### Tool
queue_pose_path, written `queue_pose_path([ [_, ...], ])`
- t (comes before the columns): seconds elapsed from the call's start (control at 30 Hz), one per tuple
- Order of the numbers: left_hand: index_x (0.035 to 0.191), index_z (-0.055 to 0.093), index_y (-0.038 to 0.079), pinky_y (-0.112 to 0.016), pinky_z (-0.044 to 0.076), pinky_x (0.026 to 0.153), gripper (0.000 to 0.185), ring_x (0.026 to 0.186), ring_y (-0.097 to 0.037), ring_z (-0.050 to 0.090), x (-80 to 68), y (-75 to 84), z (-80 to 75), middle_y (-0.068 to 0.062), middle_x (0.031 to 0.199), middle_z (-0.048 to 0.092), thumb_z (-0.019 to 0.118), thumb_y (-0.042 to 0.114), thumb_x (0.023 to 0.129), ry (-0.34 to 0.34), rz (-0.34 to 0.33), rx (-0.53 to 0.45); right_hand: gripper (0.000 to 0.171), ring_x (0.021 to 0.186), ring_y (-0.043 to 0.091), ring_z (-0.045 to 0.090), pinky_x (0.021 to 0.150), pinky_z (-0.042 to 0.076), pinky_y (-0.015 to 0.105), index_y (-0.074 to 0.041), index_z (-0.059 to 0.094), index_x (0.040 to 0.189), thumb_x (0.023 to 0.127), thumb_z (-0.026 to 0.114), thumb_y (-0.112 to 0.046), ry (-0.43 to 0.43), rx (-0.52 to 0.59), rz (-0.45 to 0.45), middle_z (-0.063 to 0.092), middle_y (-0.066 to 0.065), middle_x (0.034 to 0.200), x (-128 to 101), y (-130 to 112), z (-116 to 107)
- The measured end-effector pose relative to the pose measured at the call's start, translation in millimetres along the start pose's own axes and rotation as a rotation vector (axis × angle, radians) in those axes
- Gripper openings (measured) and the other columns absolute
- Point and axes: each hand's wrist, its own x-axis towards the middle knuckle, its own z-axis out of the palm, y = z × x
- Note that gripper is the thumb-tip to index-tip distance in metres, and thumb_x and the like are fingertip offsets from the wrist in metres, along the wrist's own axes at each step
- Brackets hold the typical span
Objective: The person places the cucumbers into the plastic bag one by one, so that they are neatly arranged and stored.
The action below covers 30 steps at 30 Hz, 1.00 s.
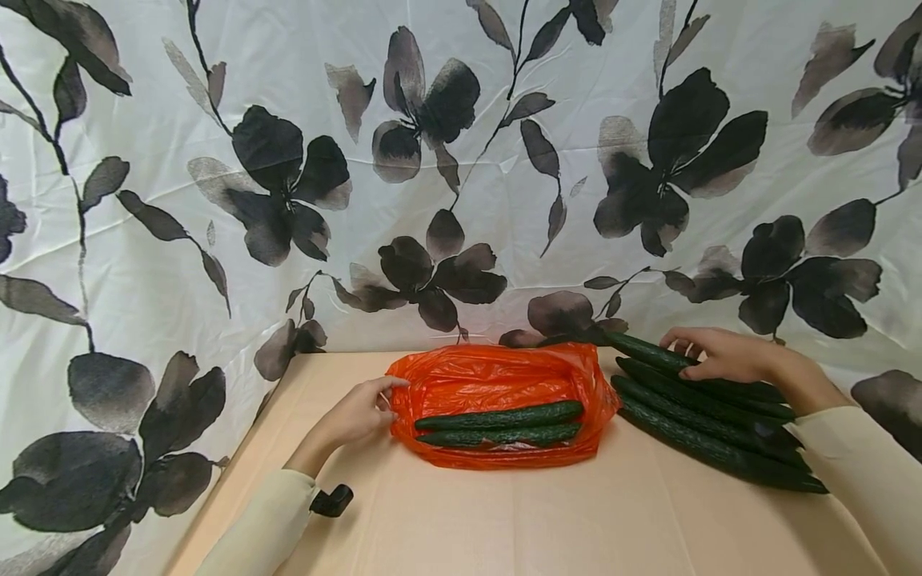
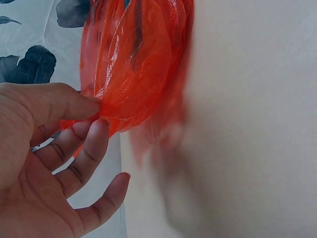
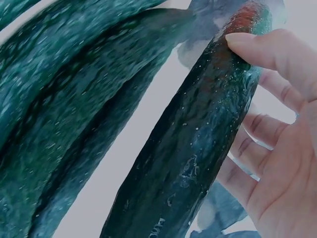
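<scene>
Currently, the left hand pinches the rim of the crinkled orange plastic bag at the table's centre while the right hand grips the rearmost long dark-green cucumber near the table's back right edge; the thin film could slip, closing the mouth.

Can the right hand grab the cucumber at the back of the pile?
Probably yes: the right hand already lies on the back cucumber, fingers curling around it, nothing covering it.

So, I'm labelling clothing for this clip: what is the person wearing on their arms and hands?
Both arms wear long, pale cream sleeves: left sleeve, right sleeve. A small black device sits at the left wrist. The left hand and right hand are bare, with no gloves or rings visible.
</scene>
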Motion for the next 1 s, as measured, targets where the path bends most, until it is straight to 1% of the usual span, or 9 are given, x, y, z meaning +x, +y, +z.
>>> queue_pose_path([
  [0.2, 0.137, 0.058, -0.003, -0.026, 0.049, 0.065, 0.057, 0.078, -0.02, 0.057, 2.7, 1.0, 2.1, -0.009, 0.092, 0.06, 0.061, -0.013, 0.081, 0.003, -0.008, -0.002, 0.048, 0.104, 0.025, 0.062, 0.083, 0.053, 0.05, -0.009, 0.055, 0.133, 0.091, 0.075, -0.021, 0.007, -0.023, -0.039, 0.064, 0.01, 0.119, 10.1, -7.9, -4.8],
  [0.43, 0.136, 0.058, -0.004, -0.026, 0.049, 0.065, 0.056, 0.078, -0.02, 0.057, 6.3, 2.5, 4.2, -0.009, 0.093, 0.06, 0.062, -0.014, 0.081, 0.017, 0.0, -0.004, 0.049, 0.103, 0.023, 0.062, 0.085, 0.052, 0.05, -0.009, 0.055, 0.133, 0.09, 0.075, -0.019, 0.029, -0.057, -0.083, 0.064, 0.007, 0.117, 19.1, -19.1, -10.5],
  [0.67, 0.136, 0.058, -0.004, -0.026, 0.049, 0.064, 0.057, 0.079, -0.02, 0.056, 8.2, 5.9, 5.3, -0.01, 0.094, 0.059, 0.062, -0.014, 0.08, 0.019, -0.014, -0.01, 0.048, 0.102, 0.021, 0.061, 0.084, 0.054, 0.045, -0.013, 0.055, 0.133, 0.09, 0.076, -0.023, 0.037, -0.087, -0.11, 0.063, 0.004, 0.116, 26.6, -34.6, -17.0],
  [0.87, 0.136, 0.059, -0.004, -0.026, 0.049, 0.065, 0.056, 0.079, -0.02, 0.056, 9.2, 7.5, 5.8, -0.01, 0.093, 0.059, 0.063, -0.013, 0.08, 0.023, -0.018, -0.006, 0.049, 0.101, 0.018, 0.06, 0.081, 0.055, 0.037, -0.013, 0.056, 0.134, 0.09, 0.077, -0.02, 0.05, -0.121, -0.137, 0.063, 0.002, 0.116, 32.3, -48.9, -20.6],
  [0.93, 0.136, 0.059, -0.003, -0.026, 0.049, 0.065, 0.056, 0.079, -0.02, 0.056, 9.5, 8.0, 6.0, -0.01, 0.093, 0.059, 0.063, -0.013, 0.08, 0.024, -0.023, -0.006, 0.05, 0.101, 0.018, 0.06, 0.081, 0.055, 0.037, -0.013, 0.057, 0.135, 0.089, 0.076, -0.02, 0.046, -0.136, -0.147, 0.063, 0.001, 0.116, 35.2, -53.9, -21.0],
  [1.0, 0.136, 0.059, -0.003, -0.026, 0.049, 0.065, 0.056, 0.079, -0.02, 0.056, 9.6, 8.5, 6.3, -0.01, 0.094, 0.059, 0.063, -0.013, 0.081, 0.026, -0.026, -0.007, 0.05, 0.102, 0.017, 0.06, 0.083, 0.055, 0.04, -0.013, 0.057, 0.135, 0.09, 0.076, -0.02, 0.041, -0.148, -0.159, 0.063, 0.0, 0.117, 39.0, -59.1, -21.2],
])
